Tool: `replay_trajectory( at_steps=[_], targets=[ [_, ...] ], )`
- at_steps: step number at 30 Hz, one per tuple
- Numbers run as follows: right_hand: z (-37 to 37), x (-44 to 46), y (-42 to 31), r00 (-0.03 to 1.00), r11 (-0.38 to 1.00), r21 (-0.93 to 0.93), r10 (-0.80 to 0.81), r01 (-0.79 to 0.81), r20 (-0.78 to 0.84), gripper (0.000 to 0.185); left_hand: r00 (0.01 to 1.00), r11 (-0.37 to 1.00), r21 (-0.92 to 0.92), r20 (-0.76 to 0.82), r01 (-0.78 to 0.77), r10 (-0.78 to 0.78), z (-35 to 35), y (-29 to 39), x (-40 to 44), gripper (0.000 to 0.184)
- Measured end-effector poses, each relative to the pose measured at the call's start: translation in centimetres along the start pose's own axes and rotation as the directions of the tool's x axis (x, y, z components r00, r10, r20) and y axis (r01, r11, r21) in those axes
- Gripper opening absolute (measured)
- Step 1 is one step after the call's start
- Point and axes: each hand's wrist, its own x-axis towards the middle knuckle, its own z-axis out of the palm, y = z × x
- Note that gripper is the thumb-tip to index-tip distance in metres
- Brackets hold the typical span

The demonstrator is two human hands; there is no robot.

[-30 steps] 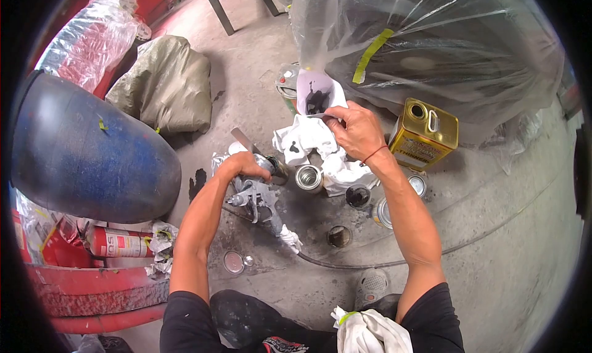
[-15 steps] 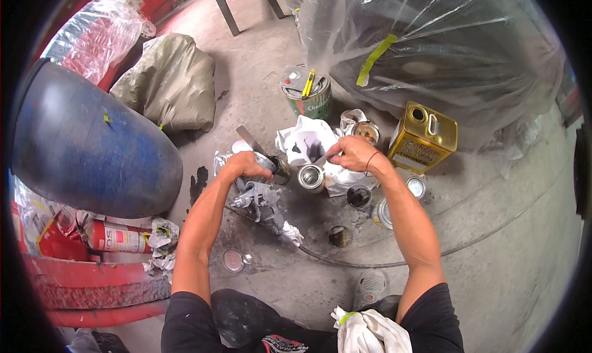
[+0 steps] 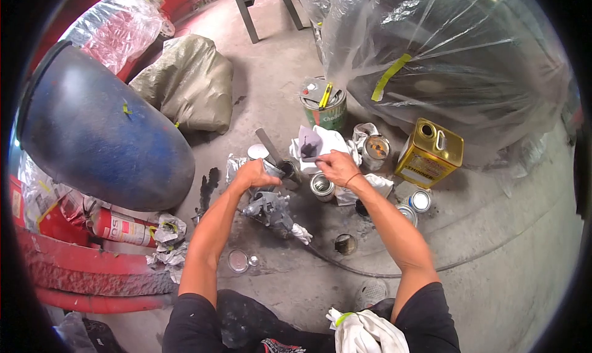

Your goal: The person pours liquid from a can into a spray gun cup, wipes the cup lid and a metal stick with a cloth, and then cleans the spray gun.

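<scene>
My left hand [image 3: 256,173] is closed around the cup of a spray gun [image 3: 271,208], whose body is smeared grey. My fingers partly hide the cup. Between the pinched fingers of my right hand [image 3: 340,167] is the edge of a paper paint strainer [image 3: 310,143], pale with a dark stain inside. White cloth [image 3: 333,138] lies behind it. Just below my right hand stands an open metal can [image 3: 322,185]. Beside my left hand is a dark open can [image 3: 288,170] near a flat stick [image 3: 268,144].
A gold thinner can [image 3: 430,152] stands at right, near a can with orange stains [image 3: 376,149]. The green paint can [image 3: 325,109] bears a yellow cutter. A black hose [image 3: 394,264] crosses the floor. At left is a blue barrel [image 3: 111,131]; plastic sheeting [image 3: 456,75] hangs behind.
My right hand has moved left and closer to me, over the open metal can. The strainer has tilted with it. My left hand stays at the spray gun. The whole view has shifted slightly.
</scene>
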Motion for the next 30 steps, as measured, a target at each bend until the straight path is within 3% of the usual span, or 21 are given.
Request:
replay_trajectory(
  at_steps=[5, 7, 10, 11, 14, 15, 18, 22, 24, 26, 28, 30],
  targets=[
    [4.8, 1.9, -2.8, 0.992, 0.993, -0.011, -0.116, 0.115, -0.055, 0.025, 0.989, 0.993, -0.078, -0.126, -0.085, 0.075, 1.6, -2.2, -0.5, 0.1],
    [5.0, 1.7, -4.2, 0.991, 0.996, -0.091, 0.021, -0.009, 0.132, 0.027, 0.986, 0.985, -0.124, -0.133, -0.122, 0.105, 1.4, -2.3, -1.2, 0.101],
    [7.1, 1.0, -3.6, 0.994, 0.991, -0.118, -0.044, 0.056, 0.103, 0.029, 0.989, 0.988, -0.14, -0.145, -0.059, 0.039, 1.1, -2.1, -3.5, 0.102],
    [8.3, 1.1, -2.2, 0.987, 0.984, -0.122, -0.113, 0.127, 0.114, 0.039, 0.994, 0.992, -0.128, -0.11, -0.01, -0.004, 1.4, -2.5, -3.8, 0.101],
    [7.7, 0.6, -2.9, 0.973, 0.975, -0.19, -0.07, 0.113, 0.22, 0.054, 0.998, 0.988, -0.146, -0.056, -0.044, 0.036, 3.4, -4.8, -4.8, 0.101],
    [7.3, 0.6, -3.0, 0.953, 0.958, -0.255, -0.054, 0.134, 0.298, 0.07, 1.0, 0.987, -0.162, -0.03, -0.006, 0.002, 3.1, -4.3, -6.2, 0.097],
    [5.8, 0.4, -4.3, 0.933, 0.948, -0.282, -0.035, 0.144, 0.357, 0.08, 0.993, 0.948, -0.314, -0.113, -0.054, 0.019, 5.1, -5.8, -8.3, 0.089],
    [3.7, 0.2, -5.0, 0.9, 0.959, -0.251, -0.01, 0.132, 0.436, 0.081, 0.96, 0.844, -0.478, -0.242, -0.244, 0.14, 5.6, -7.0, -12.6, 0.079],
    [2.9, 0.2, -4.3, 0.906, 0.967, -0.185, -0.085, 0.176, 0.415, 0.079, 0.961, 0.865, -0.447, -0.244, -0.227, 0.126, 4.8, -6.8, -15.3, 0.08],
    [1.5, -0.2, -3.9, 0.915, 0.957, -0.197, -0.125, 0.213, 0.384, 0.066, 0.877, 0.841, -0.338, -0.387, -0.422, 0.284, 4.3, -5.5, -18.0, 0.081],
    [0.5, -1.0, -2.0, 0.928, 0.925, -0.239, -0.219, 0.296, 0.303, 0.06, 0.838, 0.806, -0.342, -0.446, -0.483, 0.314, 3.5, -4.2, -19.6, 0.081],
    [-3.6, -4.0, -3.4, 0.956, 0.966, -0.22, -0.068, 0.135, 0.287, 0.054, 0.796, 0.786, -0.326, -0.515, -0.525, 0.318, 1.6, -2.8, -21.0, 0.081]
  ],
)
